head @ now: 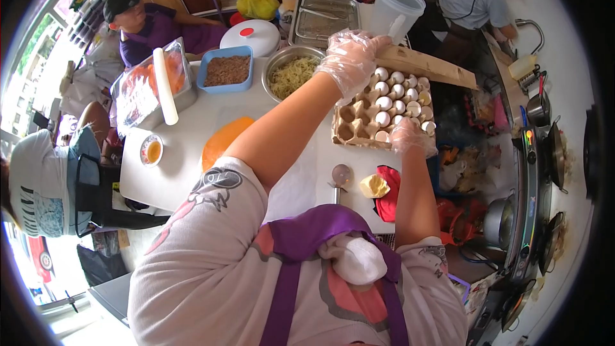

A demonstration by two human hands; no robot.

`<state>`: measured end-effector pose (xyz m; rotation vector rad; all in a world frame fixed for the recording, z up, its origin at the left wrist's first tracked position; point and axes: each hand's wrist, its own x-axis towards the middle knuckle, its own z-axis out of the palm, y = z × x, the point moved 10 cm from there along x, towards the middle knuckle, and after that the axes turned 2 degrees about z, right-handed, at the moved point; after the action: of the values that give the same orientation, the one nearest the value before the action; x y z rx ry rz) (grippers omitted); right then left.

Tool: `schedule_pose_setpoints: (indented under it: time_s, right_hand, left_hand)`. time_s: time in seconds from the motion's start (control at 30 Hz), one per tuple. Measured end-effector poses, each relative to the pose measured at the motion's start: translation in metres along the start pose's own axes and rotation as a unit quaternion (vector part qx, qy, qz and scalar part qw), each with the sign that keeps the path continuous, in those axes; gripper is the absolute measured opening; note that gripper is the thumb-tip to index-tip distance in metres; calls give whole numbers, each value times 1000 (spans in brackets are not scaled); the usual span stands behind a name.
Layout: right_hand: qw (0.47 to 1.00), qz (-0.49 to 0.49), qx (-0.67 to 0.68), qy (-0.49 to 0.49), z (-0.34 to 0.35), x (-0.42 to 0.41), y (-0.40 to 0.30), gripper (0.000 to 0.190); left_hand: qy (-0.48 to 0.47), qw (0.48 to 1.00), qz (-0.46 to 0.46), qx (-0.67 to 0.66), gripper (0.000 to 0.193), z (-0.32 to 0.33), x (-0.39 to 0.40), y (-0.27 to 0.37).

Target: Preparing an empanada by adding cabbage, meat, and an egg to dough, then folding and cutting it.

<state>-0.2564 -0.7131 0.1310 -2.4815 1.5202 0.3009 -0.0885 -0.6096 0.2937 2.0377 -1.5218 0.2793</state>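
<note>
My left hand point(353, 60), in a clear plastic glove, is closed over the left end of a long brown strip point(430, 65) that looks like wood or cardboard. Below that strip lies a pulp egg tray point(347, 137) with white eggs point(384, 103) in many of its cups and several cups bare on the left. At the tray's near right corner is my right hand point(411, 135), also gloved, its fingers down among the eggs and partly hidden. Whether it grips an egg or the tray is unclear. Cracked shells point(428, 128) appear beside it.
A steel bowl of shreds point(293, 74), a blue tub of brown crumbly food point(227, 71) and a clear plastic tub point(396, 9) stand beyond. Nearer are a small bowl point(152, 150), orange piece point(223, 142) and round-headed tool point(341, 175). People point(158, 29) are nearby; pans line the right.
</note>
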Motion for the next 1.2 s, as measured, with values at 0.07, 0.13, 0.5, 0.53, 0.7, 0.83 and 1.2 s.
schedule_pose_setpoints:
  time_s: [0.07,0.13,0.5,0.53,0.7,0.83,1.2]
  right_hand:
    - [1000,-8,2,6,0,-2,3,35]
    - [1000,-15,3,12,-4,-5,7,36]
    - [592,-108,699,-387,21,-161,-11,40]
    - [533,-87,704,-461,39,-180,-10,38]
    - [544,-65,686,-478,82,-201,-22,33]
    - [596,-100,662,-443,96,-198,-66,31]
    - [571,-321,607,-450,118,-208,-357,57]
  left_hand:
    - [7,1000,13,8,42,-1,-3,2]
    - [-1,1000,11,18,43,-1,-6,4]
    - [-4,987,163,-1,78,-5,-109,48]
    - [-37,979,197,-42,83,-5,-131,58]
    - [-98,983,-1,-154,75,-4,-272,-6]
    - [-103,976,-183,-65,70,-26,-366,-75]
    - [-100,953,-284,-33,69,-97,-509,-210]
